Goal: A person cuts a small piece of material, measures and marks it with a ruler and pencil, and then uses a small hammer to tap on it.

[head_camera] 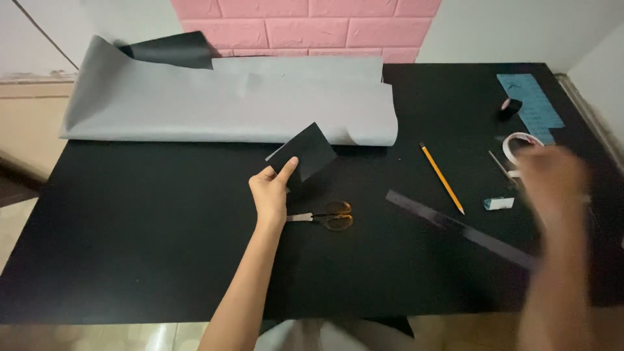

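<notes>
My left hand (270, 188) pinches a small black rectangular sheet (307, 151) by its lower corner and holds it tilted above the black table (130, 227). Just below that hand lie scissors (328, 216) with orange handles. My right hand (552, 179) is blurred at the right side, near a white tape roll (518, 144) and a small white eraser (498, 203); whether it grips anything is unclear.
A large grey sheet (227, 101) with a black underside lies curled across the back. A yellow pencil (442, 178), a dark ruler (455, 227), a thin stick, a small black tape roll (510, 106) and a blue card (530, 97) lie at the right.
</notes>
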